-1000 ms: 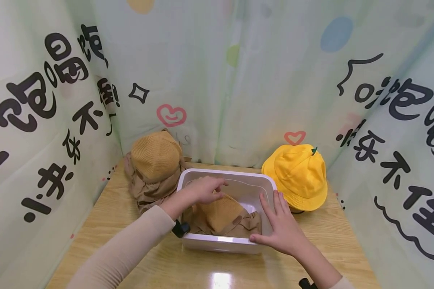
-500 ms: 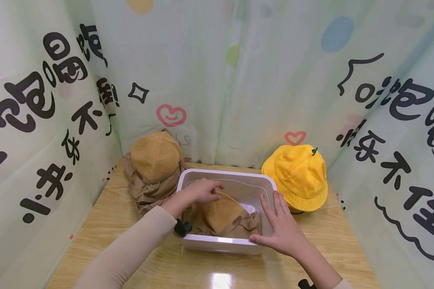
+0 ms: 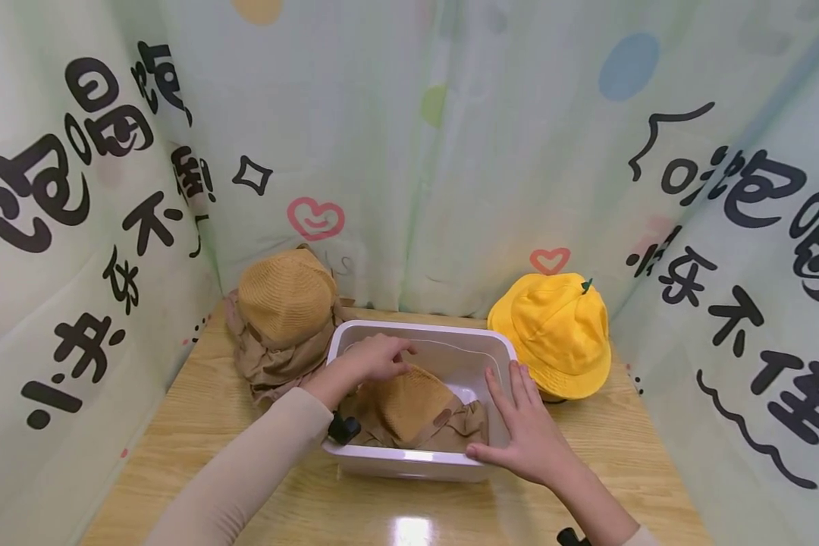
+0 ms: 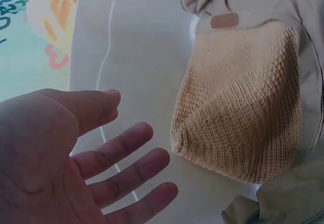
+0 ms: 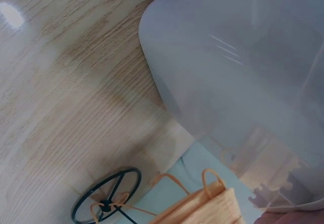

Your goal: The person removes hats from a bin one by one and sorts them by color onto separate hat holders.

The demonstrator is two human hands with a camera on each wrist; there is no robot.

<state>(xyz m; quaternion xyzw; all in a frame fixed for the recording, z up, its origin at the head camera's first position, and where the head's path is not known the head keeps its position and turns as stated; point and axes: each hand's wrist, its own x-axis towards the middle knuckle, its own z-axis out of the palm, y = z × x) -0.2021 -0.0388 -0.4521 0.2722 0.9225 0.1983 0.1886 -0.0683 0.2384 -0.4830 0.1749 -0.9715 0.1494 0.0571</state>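
Observation:
A white plastic bin (image 3: 419,457) stands on the table, with a brown fabric hat (image 3: 416,406) with a tan knitted crown inside it. My left hand (image 3: 375,358) hovers over the bin's left part. In the left wrist view, the left hand's fingers (image 4: 152,163) are loosely extended and apart from the hat's knitted crown (image 4: 238,97). My right hand (image 3: 528,432) rests on the bin's right rim, fingers spread and thumb at the front right corner. Only a bit of the right fingers (image 5: 291,218) shows in the right wrist view.
Left of the bin, a similar tan and brown hat (image 3: 288,303) stands at the back. A yellow hat (image 3: 556,330) stands behind on the right, with a dark spoked ring (image 5: 106,198) low in the right wrist view. Printed curtains (image 3: 382,152) surround the wooden table (image 3: 300,508).
The head view has shifted slightly, moving the scene a little to the left. My left hand has moved only slightly over the bin; the right hand keeps its place on the rim.

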